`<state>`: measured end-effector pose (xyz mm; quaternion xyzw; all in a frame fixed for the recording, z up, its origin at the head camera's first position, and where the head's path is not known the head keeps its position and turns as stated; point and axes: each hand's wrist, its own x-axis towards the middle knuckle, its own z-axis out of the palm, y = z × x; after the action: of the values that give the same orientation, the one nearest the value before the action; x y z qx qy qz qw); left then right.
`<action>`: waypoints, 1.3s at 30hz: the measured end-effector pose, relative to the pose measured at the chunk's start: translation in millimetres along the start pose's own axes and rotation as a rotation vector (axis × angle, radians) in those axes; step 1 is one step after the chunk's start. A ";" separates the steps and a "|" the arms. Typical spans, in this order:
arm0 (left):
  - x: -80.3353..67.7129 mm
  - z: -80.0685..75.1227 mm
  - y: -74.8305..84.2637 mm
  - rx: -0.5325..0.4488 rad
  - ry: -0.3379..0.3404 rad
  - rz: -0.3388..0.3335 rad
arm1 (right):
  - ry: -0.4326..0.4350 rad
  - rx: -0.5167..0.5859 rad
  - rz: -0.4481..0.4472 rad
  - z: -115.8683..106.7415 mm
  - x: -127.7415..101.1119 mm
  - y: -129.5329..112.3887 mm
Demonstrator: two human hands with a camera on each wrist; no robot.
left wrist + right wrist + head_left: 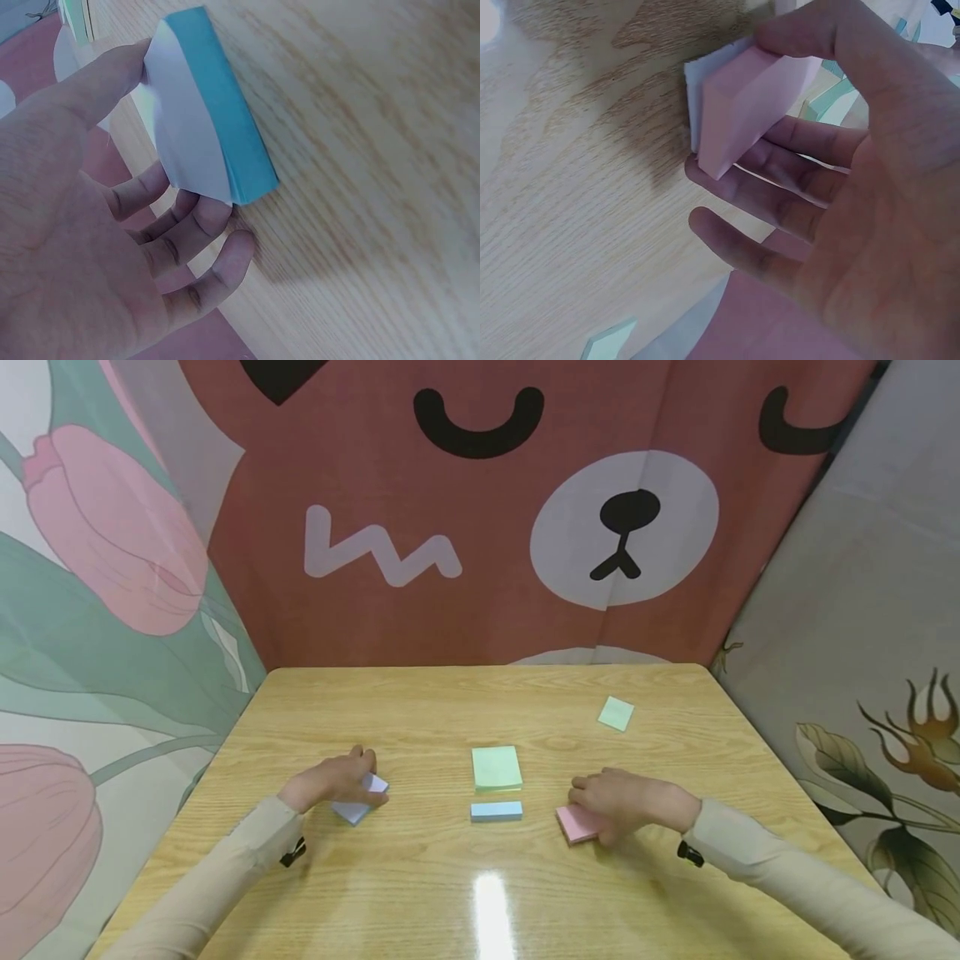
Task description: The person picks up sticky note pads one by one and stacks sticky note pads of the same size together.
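On the left of the table, my left hand grips a sticky note pad between thumb and fingertips. In the left wrist view this pad shows a blue side and a pale face. My right hand holds a pink sticky note pad by its edges, right of the middle. The right wrist view shows a white layer against the pink pad's underside, close over the wood. Between the hands lie a light green square sticky note pad and a narrow blue pad in front of it.
A smaller light green pad lies toward the back right of the wooden table. A printed bear curtain hangs behind the table, with flowered cloths at the sides. Light glares on the tabletop near the front.
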<state>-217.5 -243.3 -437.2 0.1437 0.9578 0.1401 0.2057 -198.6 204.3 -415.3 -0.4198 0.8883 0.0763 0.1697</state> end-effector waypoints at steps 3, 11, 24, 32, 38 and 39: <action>-1.0 -1.4 1.2 0.002 0.006 -0.001 | 0.031 -0.006 -0.010 -0.7 1.1 1.5; -3.2 -4.0 3.2 0.004 0.015 0.009 | 0.113 -0.024 -0.051 -2.0 1.7 5.8; -1.7 -2.1 2.6 0.007 0.007 -0.003 | 0.245 -0.051 -0.088 0.8 4.5 7.6; -0.8 -1.5 2.2 0.016 -0.001 -0.005 | 0.317 -0.062 -0.139 2.5 5.5 7.4; -1.4 0.1 1.0 0.024 0.015 0.008 | 0.360 -0.081 -0.157 3.9 7.8 7.9; -1.6 0.3 0.7 0.023 0.018 0.009 | 0.362 -0.082 -0.157 4.2 8.1 7.8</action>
<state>-215.8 -243.1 -436.7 0.1492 0.9605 0.1313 0.1946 -208.4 204.6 -422.2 -0.5011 0.8651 0.0222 -0.0047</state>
